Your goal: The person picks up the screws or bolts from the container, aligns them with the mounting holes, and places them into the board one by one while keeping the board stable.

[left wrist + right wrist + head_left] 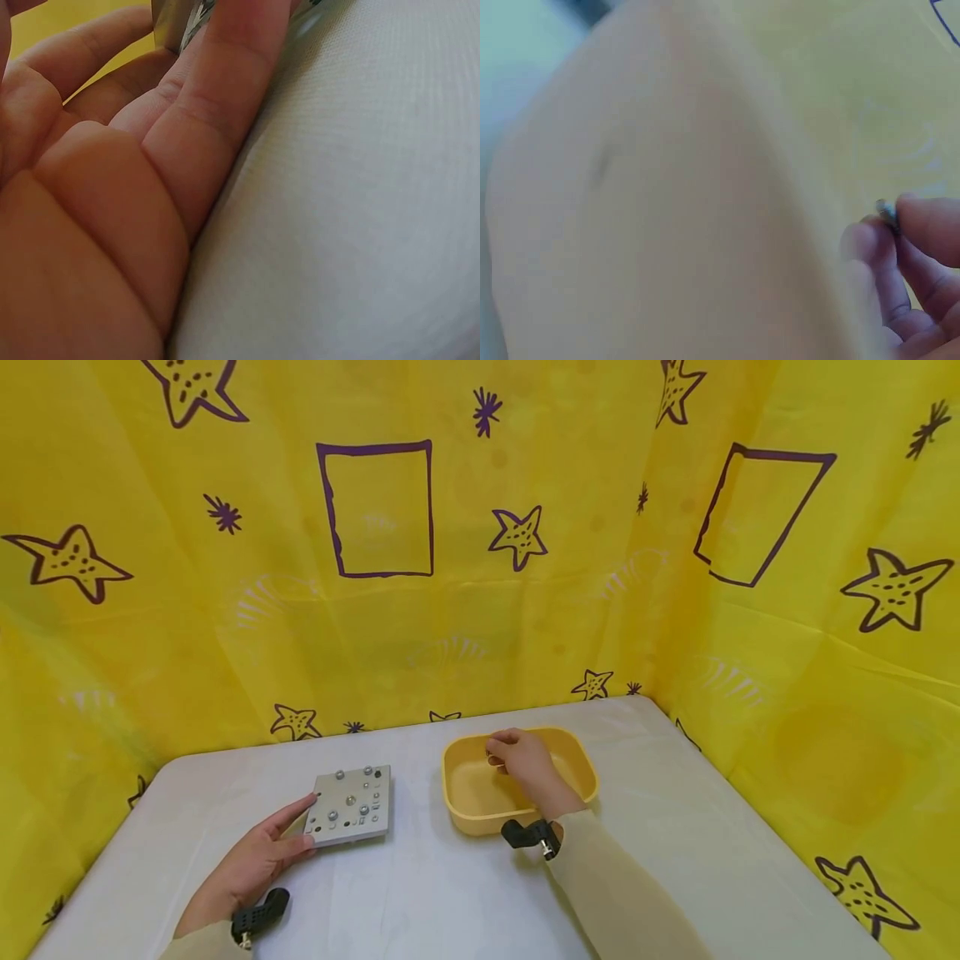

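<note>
My left hand [251, 864] grips the left edge of a silver metal plate [343, 785], which carries several bolts and holes on its upper face. In the left wrist view, a corner of the plate [171, 24] shows past the fingers, low beside the white tabletop. Over the yellow plastic bin [457, 814], my right hand [525, 764] pinches a small metal screw [887, 214] between thumb and fingertips. That hand is above the bin's floor, with its wrist over the near rim. A blurred, pale shape fills much of the right wrist view.
Both the bin and the plate are on a white table [450, 893], the plate left of the bin. A yellow curtain [465, 635] printed with stars and squares rises behind the table and along its sides. Black cameras are strapped to both wrists.
</note>
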